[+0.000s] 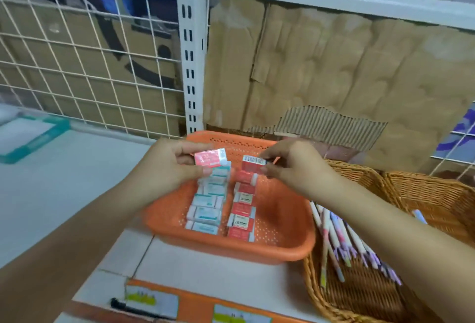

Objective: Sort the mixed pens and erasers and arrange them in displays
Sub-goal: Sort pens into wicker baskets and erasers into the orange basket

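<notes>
An orange perforated basket (282, 248) on the white shelf holds two columns of erasers: teal-sleeved erasers (205, 211) on the left, red-sleeved erasers (243, 209) on the right. My left hand (169, 166) grips a red-sleeved eraser (209, 157) above the far end of the teal column. My right hand (293, 168) pinches another red-sleeved eraser (253, 164) with a barcode at the far end of the red column. To the right, a wicker basket (323, 294) holds several pastel pens (341, 243).
A second wicker basket (437, 194) stands at the far right behind the pens. Cardboard (334, 78) and a white wire grid (77, 65) back the shelf. A teal-framed item (33, 135) lies at the left. Orange price labels (195, 307) line the shelf's front edge.
</notes>
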